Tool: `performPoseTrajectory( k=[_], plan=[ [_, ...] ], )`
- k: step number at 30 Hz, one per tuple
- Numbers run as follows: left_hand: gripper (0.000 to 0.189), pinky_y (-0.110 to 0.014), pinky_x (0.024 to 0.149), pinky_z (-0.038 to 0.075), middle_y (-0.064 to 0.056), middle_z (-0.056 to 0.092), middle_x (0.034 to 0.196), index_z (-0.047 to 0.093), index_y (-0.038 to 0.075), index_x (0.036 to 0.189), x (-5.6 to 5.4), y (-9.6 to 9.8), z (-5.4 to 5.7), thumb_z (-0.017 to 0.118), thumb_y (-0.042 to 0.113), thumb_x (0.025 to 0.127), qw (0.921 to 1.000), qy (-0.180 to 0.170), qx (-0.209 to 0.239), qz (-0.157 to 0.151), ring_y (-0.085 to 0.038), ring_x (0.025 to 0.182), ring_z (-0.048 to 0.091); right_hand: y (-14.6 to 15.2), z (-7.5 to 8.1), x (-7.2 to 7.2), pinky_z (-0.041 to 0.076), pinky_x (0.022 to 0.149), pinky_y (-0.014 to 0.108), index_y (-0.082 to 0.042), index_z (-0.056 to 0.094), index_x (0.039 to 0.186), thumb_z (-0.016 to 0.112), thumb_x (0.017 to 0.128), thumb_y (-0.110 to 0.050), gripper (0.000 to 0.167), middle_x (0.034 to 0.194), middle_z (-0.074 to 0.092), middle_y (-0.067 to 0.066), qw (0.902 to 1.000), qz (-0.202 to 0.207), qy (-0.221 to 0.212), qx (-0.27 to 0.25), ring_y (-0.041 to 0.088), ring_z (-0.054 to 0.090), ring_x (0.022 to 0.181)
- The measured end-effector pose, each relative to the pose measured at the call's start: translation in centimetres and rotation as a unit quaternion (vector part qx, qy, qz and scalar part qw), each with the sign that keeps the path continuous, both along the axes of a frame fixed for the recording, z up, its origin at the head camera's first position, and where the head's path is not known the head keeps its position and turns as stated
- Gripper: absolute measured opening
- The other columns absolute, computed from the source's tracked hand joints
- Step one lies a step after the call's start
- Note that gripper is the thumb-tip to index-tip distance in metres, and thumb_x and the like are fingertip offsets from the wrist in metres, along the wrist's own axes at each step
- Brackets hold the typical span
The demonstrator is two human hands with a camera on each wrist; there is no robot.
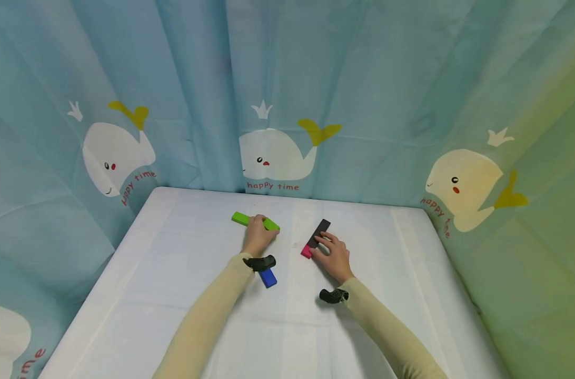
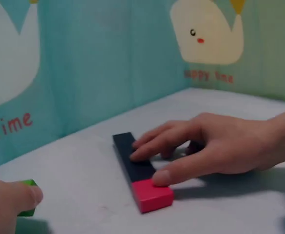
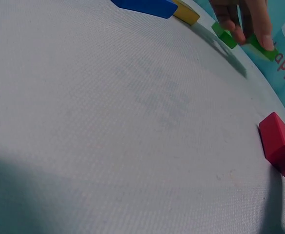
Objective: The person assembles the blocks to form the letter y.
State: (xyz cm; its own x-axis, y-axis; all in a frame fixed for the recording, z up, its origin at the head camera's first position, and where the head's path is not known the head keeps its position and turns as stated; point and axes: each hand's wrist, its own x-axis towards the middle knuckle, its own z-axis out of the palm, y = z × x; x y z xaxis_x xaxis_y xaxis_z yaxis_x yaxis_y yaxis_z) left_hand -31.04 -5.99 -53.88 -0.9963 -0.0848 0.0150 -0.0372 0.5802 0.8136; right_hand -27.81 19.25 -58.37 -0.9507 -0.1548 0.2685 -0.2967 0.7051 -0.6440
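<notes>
My left hand [image 1: 257, 238] pinches a green block [image 3: 264, 48] between thumb and fingers. A shadow lies under that block in the right wrist view, and another green piece [image 3: 224, 35] shows just beyond the fingers. My right hand [image 1: 336, 258] lies over a black block [image 2: 131, 158] and a red block [image 2: 152, 195], which sit end to end as one bar. Its fingertips touch the black block, and its thumb rests on the red one without curling round it.
Near my left wrist a blue block [image 1: 268, 278] lies on the white table [image 1: 292, 326], partly covered by the wrist camera. A yellow block [image 3: 186, 12] appears beside it in the right wrist view. Whale-printed curtains [image 1: 363, 105] stand along the table's back and sides.
</notes>
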Motion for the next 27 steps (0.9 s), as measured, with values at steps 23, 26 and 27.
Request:
performPoseTrajectory(
  k=[23,26,27],
  plan=[
    [0.037,-0.037,0.089,0.05,-0.015,0.056,0.113,0.066,0.002,0.119,1.9,4.9,-2.1,0.076,0.015,0.086,0.9997,0.024,-0.003,-0.007,-0.024,0.099,0.058,-0.1,0.2,0.0,0.028,0.091,0.057,-0.01,0.063,0.132,0.073,0.088,-0.033,0.05,0.145,0.047,0.01,0.9998,-0.008,-0.004,0.017,0.039,0.041,0.126],
    [0.038,-0.036,0.088,0.05,-0.014,0.055,0.111,0.065,0.002,0.118,2.3,5.5,-2.0,0.077,0.017,0.085,0.9996,0.026,-0.012,-0.003,-0.024,0.098,0.057,-0.2,0.4,0.1,0.028,0.092,0.057,-0.01,0.063,0.131,0.072,0.089,-0.032,0.049,0.145,0.047,0.01,0.9998,-0.009,-0.004,0.016,0.04,0.042,0.125],
    [0.038,-0.036,0.087,0.05,-0.015,0.055,0.111,0.065,0.002,0.117,2.4,5.7,-2.1,0.078,0.018,0.085,0.9994,0.03,-0.016,0.0,-0.024,0.098,0.056,-0.2,0.4,0.1,0.029,0.092,0.057,-0.01,0.063,0.131,0.072,0.089,-0.032,0.049,0.144,0.047,0.01,0.9998,-0.009,-0.002,0.017,0.04,0.042,0.125]
  ],
)
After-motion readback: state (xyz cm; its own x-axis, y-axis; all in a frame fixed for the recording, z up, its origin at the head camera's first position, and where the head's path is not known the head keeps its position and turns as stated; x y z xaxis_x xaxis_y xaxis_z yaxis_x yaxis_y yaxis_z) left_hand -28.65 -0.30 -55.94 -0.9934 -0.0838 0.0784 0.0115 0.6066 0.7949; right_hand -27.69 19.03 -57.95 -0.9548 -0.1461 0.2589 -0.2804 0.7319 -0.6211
